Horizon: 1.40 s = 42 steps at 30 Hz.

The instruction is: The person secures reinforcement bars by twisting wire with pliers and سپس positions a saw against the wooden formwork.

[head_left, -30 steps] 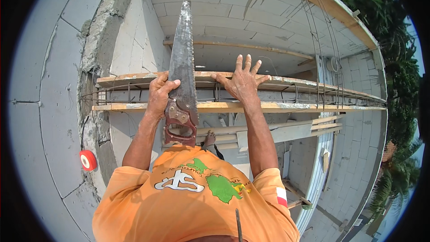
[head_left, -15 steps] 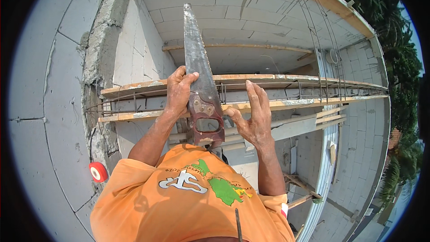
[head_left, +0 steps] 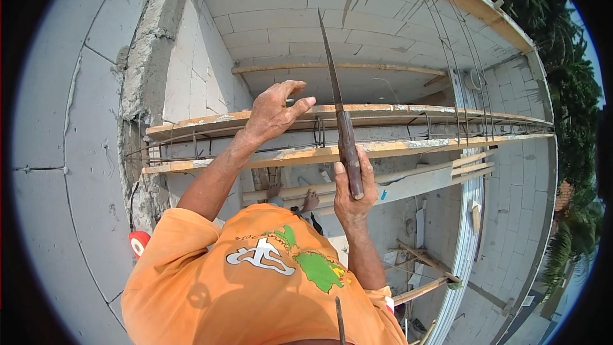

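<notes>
My right hand (head_left: pixel 355 195) grips the brown handle of a handsaw (head_left: pixel 331 57). The saw stands edge-on, so its blade looks like a thin dark strip pointing away from me. My left hand (head_left: pixel 276 114) hangs left of the blade, apart from it, with fingers spread and slightly curled and nothing in them. Below both hands run two long wooden boards, the far board (head_left: pixel 242 117) and the near board (head_left: pixel 294 155). A cage of steel rebar (head_left: pixel 377 135) lies between them.
At the left is a block wall (head_left: pixel 57 121) with a rough concrete edge (head_left: pixel 150 45). A red and white round thing (head_left: pixel 138 243) rests beside it. My feet (head_left: pixel 310 201) are on poles (head_left: pixel 415 176) below the boards. Thin rebar (head_left: pixel 447 45) rises at the right.
My left hand has let go of the saw blade and opened. My right hand, open before, now holds the handle. The saw has shifted right and turned from flat-side to edge-on.
</notes>
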Available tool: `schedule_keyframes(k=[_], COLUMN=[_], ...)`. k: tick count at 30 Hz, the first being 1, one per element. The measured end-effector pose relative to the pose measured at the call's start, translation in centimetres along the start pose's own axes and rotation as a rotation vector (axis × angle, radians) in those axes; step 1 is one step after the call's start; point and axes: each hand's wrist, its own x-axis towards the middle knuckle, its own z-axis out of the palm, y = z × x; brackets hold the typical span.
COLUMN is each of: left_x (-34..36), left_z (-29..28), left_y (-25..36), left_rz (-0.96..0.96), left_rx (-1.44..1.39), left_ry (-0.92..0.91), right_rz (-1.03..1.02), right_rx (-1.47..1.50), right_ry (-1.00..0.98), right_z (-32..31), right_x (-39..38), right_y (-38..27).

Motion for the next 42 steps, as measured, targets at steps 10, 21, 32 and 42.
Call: schedule_keyframes(k=[10, 21, 32, 42], left_x=[0.9, 0.5, 0.5, 0.0], left_z=[1.5, 2.2, 2.4, 2.5], left_y=[-1.9, -3.4, -1.9, -2.6], left_rz=[-0.071, 0.106, 0.034, 0.072], left_rx=[0.392, 0.394, 0.334, 0.380], left_ry=[-0.424, -0.287, -0.295, -0.273], right_rz=[0.214, 0.254, 0.163, 0.416], right_rx=[0.069, 0.027, -0.028, 0.046], right_ry=[0.050, 0.039, 0.082, 0.042], right_z=[2.0, 3.6, 3.9, 2.6], right_x=[-0.2, -0.1, -0.1, -0.3], right_y=[1.0, -0.9, 0.2, -0.2])
